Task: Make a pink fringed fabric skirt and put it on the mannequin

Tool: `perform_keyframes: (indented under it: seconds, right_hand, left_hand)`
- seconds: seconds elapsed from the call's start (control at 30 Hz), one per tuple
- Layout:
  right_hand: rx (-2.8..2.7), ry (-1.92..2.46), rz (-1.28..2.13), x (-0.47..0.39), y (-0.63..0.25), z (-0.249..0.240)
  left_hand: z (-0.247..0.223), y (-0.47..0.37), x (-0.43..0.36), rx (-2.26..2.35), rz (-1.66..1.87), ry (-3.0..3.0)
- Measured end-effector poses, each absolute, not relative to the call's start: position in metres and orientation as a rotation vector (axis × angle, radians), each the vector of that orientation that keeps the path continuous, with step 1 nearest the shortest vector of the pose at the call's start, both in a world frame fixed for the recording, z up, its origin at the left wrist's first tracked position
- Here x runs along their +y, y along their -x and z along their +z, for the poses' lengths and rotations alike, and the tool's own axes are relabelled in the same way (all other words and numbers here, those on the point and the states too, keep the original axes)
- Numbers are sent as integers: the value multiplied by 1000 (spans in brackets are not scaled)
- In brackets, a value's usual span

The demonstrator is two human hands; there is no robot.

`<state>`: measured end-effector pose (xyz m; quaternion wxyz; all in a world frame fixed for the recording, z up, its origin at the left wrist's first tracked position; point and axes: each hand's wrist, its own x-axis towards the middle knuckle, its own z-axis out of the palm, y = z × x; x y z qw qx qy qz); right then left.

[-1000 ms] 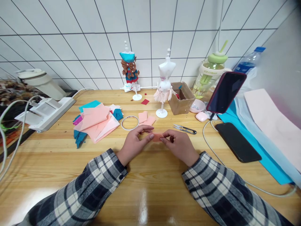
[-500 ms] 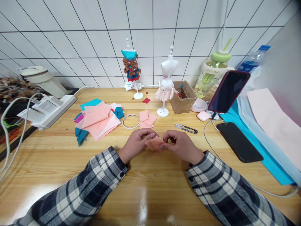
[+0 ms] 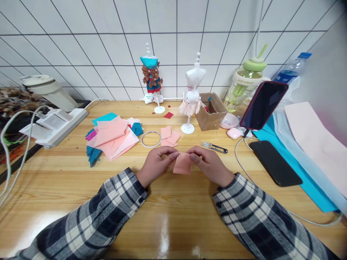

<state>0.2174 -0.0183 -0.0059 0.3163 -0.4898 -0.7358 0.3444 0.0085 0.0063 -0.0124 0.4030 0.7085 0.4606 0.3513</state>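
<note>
A small square of pink paper [image 3: 182,164] hangs between my hands above the wooden table. My left hand [image 3: 157,163] pinches its upper left corner, and my right hand [image 3: 209,164] pinches the upper right corner. Just beyond them lie several loose pink pieces [image 3: 172,137], with a metal ring [image 3: 151,139] on their left and thread snips [image 3: 214,147] on their right. Farther back stands a white mannequin [image 3: 193,94] wearing a pale pink ruffled skirt.
Pink and blue sheets [image 3: 116,135] are piled at the left. Behind stand a dressed mannequin [image 3: 150,77] and a cardboard box [image 3: 213,117]. A phone [image 3: 275,163], a cable and a propped phone [image 3: 264,104] occupy the right. A power strip [image 3: 58,126] lies far left.
The pink square has turned from a slanted position to hang down flat, facing me. Both hands have shifted their pinch to its upper corners.
</note>
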Motion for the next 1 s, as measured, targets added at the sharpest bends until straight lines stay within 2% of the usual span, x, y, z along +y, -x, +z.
perform_keyframes:
  seconds: [0.1, 0.2, 0.3, 0.47, 0.9, 1.0]
  right_hand:
    - [-2038, 1341, 689, -20, -214, -6]
    - [-2042, 1363, 631, -21, -212, -5]
    - [-2023, 1391, 664, -21, -213, -6]
    - [-1900, 1414, 713, -22, -213, -6]
    - [-1547, 1330, 864, -24, -207, -9]
    - [-1437, 1277, 1024, -25, -205, -11]
  left_hand:
    - [-12, -8, 6, 1193, 872, -1750]
    - [-12, -7, 5, 1053, 888, -1679]
    - [-11, -8, 3, 923, 833, -1636]
    - [-11, -12, 2, 1108, 722, -1720]
    - [-15, -14, 1, 1055, 584, -1774]
    - [-13, -15, 2, 1046, 616, -1722]
